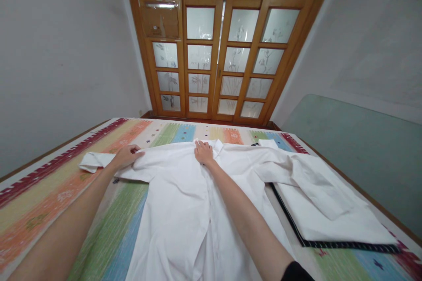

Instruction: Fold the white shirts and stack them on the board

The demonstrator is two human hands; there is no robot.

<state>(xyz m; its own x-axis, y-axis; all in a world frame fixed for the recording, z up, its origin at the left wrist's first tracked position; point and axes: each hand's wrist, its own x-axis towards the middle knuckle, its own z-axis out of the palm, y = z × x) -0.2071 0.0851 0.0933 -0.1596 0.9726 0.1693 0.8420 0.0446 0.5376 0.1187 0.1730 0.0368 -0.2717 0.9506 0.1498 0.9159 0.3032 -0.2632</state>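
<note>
A white long-sleeved shirt [174, 202] lies front up and spread out, its collar at the far end and its button strip down the middle. On the left sleeve, my left hand [128, 156] is closed, thumb and fingers pinching the cloth; the cuff end sticks out beyond it. My right hand [203, 152] grips the shirt at the collar, with its fingers curled over the edge. The other sleeve stretches to the right and rests on a folded white cloth [332, 224] with a black striped edge.
Beneath the shirt is a colourful striped cover [132, 210] on a table-like surface. A pale green glass-like panel [356, 153] leans by the right wall. Wooden doors [217, 52] with frosted panes stand beyond the far edge, and a grey-white wall [66, 44] rises on the left.
</note>
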